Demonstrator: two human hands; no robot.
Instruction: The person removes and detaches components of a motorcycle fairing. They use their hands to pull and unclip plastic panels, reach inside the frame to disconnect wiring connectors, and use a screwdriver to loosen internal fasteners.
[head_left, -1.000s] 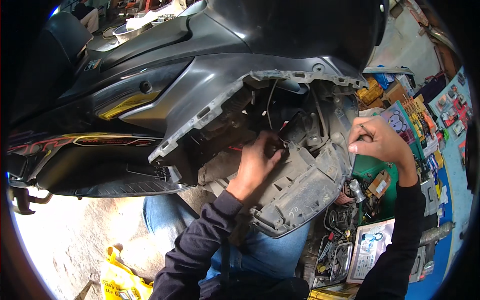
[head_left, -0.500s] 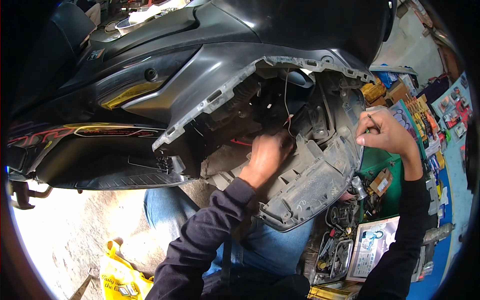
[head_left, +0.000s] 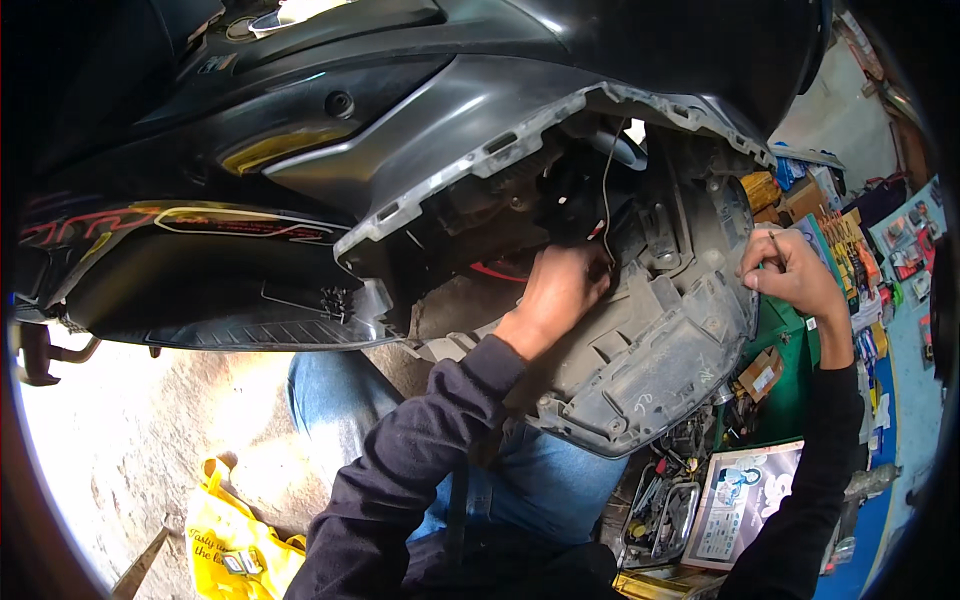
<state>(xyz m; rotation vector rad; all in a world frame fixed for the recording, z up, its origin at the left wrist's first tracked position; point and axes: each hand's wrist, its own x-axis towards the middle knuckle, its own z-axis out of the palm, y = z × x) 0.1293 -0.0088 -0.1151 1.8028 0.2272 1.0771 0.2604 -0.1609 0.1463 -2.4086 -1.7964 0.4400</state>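
Observation:
Before me is a black scooter body [head_left: 400,120] with an open cavity in its side. A dusty grey plastic panel [head_left: 650,370] hangs at the cavity's lower right. My left hand [head_left: 560,295] reaches into the opening, its fingers closed at the lower end of a thin pale wire [head_left: 607,180]; the fingertips are partly hidden. At the panel's right edge my right hand [head_left: 795,275] is closed in a pinch on a thin dark stick-like tool [head_left: 774,243]. Its far end does not show clearly.
A green toolbox [head_left: 785,345] holding a small cardboard box [head_left: 762,374] stands below my right hand. Hand tools and packets crowd the right side. A metal tray of parts [head_left: 675,520] lies beside a printed picture board [head_left: 740,505]. A yellow bag [head_left: 235,545] sits at lower left.
The scooter and both hands appear shifted to the right in view, the scooter's upper body also higher. Both hands keep about the same places against the cavity and panel.

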